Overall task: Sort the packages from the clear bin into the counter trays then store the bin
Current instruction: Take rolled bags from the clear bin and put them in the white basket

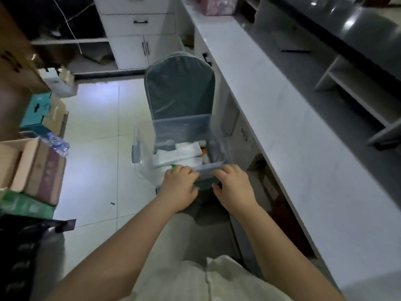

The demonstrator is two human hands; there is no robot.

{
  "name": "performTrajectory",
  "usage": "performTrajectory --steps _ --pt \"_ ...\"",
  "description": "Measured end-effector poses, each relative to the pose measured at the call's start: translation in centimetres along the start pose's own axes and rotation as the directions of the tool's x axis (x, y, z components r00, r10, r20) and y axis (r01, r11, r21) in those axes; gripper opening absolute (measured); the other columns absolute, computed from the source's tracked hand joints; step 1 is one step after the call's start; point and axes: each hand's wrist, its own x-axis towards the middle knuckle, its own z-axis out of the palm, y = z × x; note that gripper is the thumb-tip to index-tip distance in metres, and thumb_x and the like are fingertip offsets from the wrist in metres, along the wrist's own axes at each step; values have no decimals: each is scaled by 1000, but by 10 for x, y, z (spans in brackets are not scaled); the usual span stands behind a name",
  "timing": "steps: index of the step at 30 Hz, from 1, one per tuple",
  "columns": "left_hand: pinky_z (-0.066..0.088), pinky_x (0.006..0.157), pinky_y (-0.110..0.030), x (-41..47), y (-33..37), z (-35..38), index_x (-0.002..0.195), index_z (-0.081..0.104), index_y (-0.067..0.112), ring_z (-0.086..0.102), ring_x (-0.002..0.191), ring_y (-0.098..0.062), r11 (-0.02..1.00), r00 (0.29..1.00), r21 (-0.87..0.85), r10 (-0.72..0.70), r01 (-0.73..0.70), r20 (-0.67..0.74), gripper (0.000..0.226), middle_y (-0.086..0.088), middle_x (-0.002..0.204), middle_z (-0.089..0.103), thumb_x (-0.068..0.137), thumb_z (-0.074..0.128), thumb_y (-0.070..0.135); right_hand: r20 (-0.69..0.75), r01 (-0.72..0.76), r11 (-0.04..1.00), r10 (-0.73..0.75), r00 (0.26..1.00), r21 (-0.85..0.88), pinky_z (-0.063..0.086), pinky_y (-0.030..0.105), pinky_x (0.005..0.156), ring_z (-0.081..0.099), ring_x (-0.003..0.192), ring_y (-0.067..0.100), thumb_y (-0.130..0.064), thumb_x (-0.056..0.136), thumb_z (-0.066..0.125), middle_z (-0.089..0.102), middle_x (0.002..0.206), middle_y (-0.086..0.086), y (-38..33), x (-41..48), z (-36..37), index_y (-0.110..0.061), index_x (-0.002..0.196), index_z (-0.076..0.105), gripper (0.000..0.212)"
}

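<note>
Clear bin [188, 135] sits on a green chair [180, 88], full of packages [184, 153]. Left hand [180, 187] and right hand [234, 185] both grip its near edge.

The room is dim and bluish, with pale glare pooling on the floor tiles [95, 118] and bright glints on the dark upper counter [358, 29], while the frame's edges bend and blur and its left corners sink into shadow.

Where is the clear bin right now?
The bin sits mid-frame on a chair seat, left of the white counter. Both hands, left and right, are at its near edge.
</note>
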Motion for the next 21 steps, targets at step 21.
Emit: performTrajectory --steps 21 --pt "31 94 -41 200 -147 151 132 51 20 39 120 -31 862 813 10 -482 507 326 51 -10 133 47 81 57 19 530 -123 961 -28 848 247 40 43 88 46 112 35 -10 78 63 61 114 13 111 281 216 -12 114 63 36"
